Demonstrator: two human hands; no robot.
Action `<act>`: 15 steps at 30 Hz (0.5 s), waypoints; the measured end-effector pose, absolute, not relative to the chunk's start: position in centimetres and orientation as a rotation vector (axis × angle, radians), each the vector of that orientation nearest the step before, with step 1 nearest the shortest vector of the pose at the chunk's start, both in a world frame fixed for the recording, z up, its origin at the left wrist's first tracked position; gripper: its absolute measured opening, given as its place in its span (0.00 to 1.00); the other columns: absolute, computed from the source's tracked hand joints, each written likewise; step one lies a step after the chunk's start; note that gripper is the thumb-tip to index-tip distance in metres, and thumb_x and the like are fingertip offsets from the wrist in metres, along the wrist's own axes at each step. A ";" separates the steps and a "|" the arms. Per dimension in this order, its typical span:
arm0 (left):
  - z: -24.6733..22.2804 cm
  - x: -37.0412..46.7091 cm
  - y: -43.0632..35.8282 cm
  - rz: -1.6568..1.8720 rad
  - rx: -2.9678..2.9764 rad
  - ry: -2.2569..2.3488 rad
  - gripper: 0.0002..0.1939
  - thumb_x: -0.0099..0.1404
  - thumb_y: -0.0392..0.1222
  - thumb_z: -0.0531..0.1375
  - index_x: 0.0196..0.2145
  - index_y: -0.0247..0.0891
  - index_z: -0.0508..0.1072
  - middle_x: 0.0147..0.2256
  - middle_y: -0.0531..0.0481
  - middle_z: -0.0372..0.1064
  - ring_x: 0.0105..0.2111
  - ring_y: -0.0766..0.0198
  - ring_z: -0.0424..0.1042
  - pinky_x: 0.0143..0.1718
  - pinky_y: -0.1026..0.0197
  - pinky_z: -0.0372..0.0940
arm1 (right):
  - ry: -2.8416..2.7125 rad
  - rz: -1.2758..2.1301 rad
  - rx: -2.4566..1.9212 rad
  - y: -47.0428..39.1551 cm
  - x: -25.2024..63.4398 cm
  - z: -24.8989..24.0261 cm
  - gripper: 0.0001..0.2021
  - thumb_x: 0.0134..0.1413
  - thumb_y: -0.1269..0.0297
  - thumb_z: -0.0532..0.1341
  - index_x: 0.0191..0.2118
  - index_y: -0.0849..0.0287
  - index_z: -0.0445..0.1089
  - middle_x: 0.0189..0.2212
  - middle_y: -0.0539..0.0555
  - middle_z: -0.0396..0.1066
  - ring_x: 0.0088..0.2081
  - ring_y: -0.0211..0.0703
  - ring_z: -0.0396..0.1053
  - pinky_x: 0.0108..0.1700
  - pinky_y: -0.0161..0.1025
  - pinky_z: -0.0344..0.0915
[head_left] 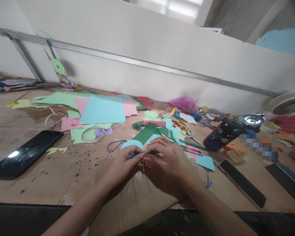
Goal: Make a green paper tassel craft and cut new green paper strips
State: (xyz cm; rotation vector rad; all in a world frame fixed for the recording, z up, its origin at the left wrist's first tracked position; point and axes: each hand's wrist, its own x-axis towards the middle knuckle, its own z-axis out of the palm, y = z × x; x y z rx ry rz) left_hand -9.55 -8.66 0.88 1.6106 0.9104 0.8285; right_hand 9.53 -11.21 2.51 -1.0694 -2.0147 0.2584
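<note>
Coloured paper (104,109), blue cord (207,182) and a pitted wooden worktable (51,183) suggest a craft workshop.

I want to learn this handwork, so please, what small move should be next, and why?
Perhaps gently tighten the pinch: the left hand and right hand are close together at the red fringe, whose loose ends spread apart.

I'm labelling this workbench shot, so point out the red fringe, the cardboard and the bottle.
Red fringe (147,162): head view, on its loose strips.
Cardboard (135,205): head view, on its bare surface.
Bottle (220,134): head view, on the middle of its dark body.
</note>
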 end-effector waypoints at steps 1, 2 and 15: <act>0.9 -9.5 -8.8 0.845 1.623 0.920 0.12 0.64 0.47 0.59 0.28 0.37 0.73 0.28 0.50 0.72 0.30 0.61 0.70 0.34 0.62 0.62 | -2.019 0.273 -1.071 -11.4 9.4 2.8 0.01 0.58 0.66 0.64 0.36 0.53 0.74 0.34 0.52 0.75 0.41 0.45 0.69 0.46 0.45 0.63; 0.9 -9.5 -8.9 0.865 1.642 0.935 0.11 0.63 0.46 0.60 0.29 0.37 0.74 0.28 0.50 0.72 0.31 0.61 0.70 0.35 0.62 0.62 | -2.022 0.284 -1.072 -11.6 9.2 3.1 0.01 0.58 0.66 0.64 0.35 0.53 0.74 0.33 0.51 0.75 0.40 0.45 0.70 0.45 0.44 0.63; -0.3 -9.7 -9.3 0.948 1.927 0.935 0.09 0.65 0.45 0.62 0.34 0.39 0.79 0.33 0.52 0.77 0.35 0.64 0.72 0.43 0.63 0.60 | -2.005 0.431 -1.242 -12.0 9.8 1.9 0.06 0.56 0.59 0.62 0.32 0.52 0.74 0.29 0.53 0.75 0.34 0.49 0.73 0.36 0.41 0.66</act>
